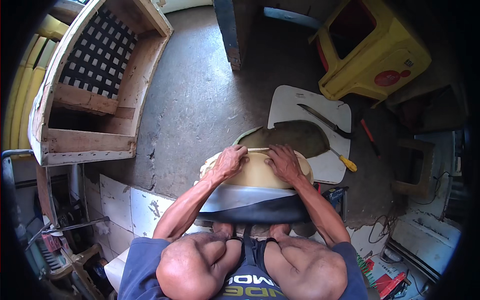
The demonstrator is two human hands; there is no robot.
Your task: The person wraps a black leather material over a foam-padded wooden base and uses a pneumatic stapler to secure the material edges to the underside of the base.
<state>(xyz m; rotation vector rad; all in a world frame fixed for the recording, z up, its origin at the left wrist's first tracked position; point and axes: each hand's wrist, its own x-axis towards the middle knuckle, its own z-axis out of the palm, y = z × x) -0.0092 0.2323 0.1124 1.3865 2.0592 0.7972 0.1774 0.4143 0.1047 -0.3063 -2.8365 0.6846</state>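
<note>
A rounded cream-coloured cushion [260, 171], like a seat pad, lies in front of my feet. My left hand [232, 161] grips its far edge on the left, with the fingers curled over. My right hand [285, 163] grips the same edge a little to the right, its thumb pressing on the cream surface. Along the near side of the cushion runs a grey and black sheet of cover material [250, 202]. Just beyond my hands lies a dark olive piece [300, 137], partly under the cushion. What my fingertips touch beneath the edge is hidden.
A white board [287, 102] holds a long knife [320, 117] and a yellow-handled screwdriver [348, 163]. Right of it lies a red-handled tool [370, 135]. A blue stapler-like tool [341, 197] is by my right forearm. A wooden frame [90, 142] stands left, a yellow plastic stool [385, 55] far right.
</note>
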